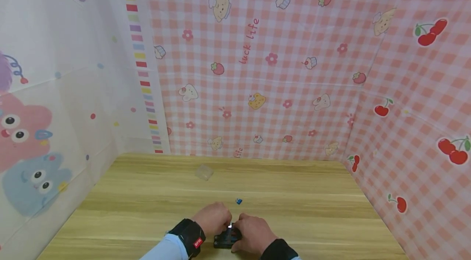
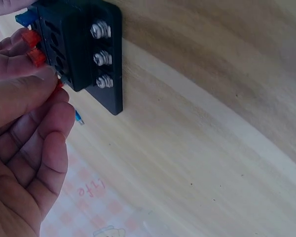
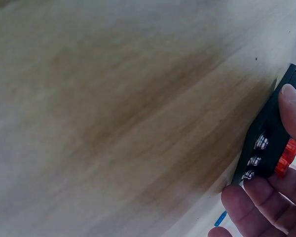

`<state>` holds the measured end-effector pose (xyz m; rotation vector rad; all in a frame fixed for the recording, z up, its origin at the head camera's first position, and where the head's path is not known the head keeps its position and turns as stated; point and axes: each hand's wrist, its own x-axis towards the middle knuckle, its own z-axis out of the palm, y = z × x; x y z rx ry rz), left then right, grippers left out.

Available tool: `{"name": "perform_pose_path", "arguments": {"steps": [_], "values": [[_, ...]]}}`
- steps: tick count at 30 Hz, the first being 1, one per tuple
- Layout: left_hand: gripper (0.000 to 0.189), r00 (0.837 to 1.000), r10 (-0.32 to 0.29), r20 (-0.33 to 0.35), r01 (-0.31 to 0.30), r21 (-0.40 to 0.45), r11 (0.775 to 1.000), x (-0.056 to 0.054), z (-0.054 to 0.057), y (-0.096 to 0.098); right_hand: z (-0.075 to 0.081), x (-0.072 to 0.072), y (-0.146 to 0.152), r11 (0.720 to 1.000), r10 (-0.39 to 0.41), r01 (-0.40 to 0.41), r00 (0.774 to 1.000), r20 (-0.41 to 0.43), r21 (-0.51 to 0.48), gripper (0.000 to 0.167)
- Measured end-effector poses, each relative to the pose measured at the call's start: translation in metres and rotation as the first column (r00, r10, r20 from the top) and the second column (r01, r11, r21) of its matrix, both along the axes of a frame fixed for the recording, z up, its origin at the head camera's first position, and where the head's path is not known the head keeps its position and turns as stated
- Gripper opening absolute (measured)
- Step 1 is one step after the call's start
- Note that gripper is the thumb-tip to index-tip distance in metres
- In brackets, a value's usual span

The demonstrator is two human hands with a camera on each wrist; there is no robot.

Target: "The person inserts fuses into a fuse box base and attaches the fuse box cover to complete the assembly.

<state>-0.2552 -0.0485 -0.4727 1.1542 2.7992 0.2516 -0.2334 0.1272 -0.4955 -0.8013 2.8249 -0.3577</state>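
A black fuse block (image 1: 222, 242) with a row of screw terminals (image 2: 101, 58) lies on the table between both hands. My right hand (image 1: 255, 232) grips it, thumb (image 3: 292, 106) on one edge and fingers curled round the other. Red blade fuses (image 2: 37, 56) and a blue blade fuse (image 2: 25, 19) stand in its slots. At the end of this row my left hand (image 1: 213, 218) pinches another red blade fuse (image 2: 58, 85) between thumb and forefinger, right at the block. Its lower part is hidden by the fingers.
A small blue fuse (image 1: 238, 201) lies on the wooden table (image 1: 294, 194) just beyond the hands. Farther back, towards the left, is a clear plastic cover (image 1: 204, 172). Patterned cloth (image 1: 257, 80) hangs at the back and on both sides of the table.
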Motion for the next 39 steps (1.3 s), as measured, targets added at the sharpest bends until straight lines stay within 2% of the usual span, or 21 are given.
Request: {"name": "perform_pose_path", "arguments": {"steps": [7,13,19,25,32,39], "values": [[0.012,1.000,0.002,0.004,-0.002,-0.003,1.000,0.0016,-0.0012,0.0013,-0.0018,-0.0002,0.0002,1.000,-0.006,0.006,1.000,0.001,-0.006,0.038],[0.012,0.999,0.029,0.040,-0.028,-0.026,0.999,0.0028,-0.0006,0.0019,-0.0020,0.0012,0.0006,1.000,0.005,-0.005,1.000,-0.019,-0.015,0.037],[0.012,1.000,0.025,-0.015,-0.026,-0.068,0.997,0.0029,-0.0030,0.0041,-0.0011,0.0014,0.0008,1.000,-0.002,0.002,1.000,-0.011,-0.022,0.037],[0.012,0.999,0.037,0.024,-0.035,-0.063,0.997,0.0010,-0.0046,0.0040,-0.0010,0.0015,-0.0001,1.000,-0.001,0.000,1.000,-0.009,-0.017,0.036],[0.012,0.999,0.015,-0.032,-0.018,-0.084,0.996,0.0020,-0.0011,0.0046,-0.0006,0.0011,-0.0012,1.000,-0.011,0.011,1.000,-0.002,-0.015,0.035],[0.010,0.999,0.019,-0.044,-0.023,-0.102,0.995,0.0039,0.0027,0.0052,0.0003,0.0008,-0.0020,1.000,-0.016,0.016,1.000,-0.001,-0.010,0.035]]}}
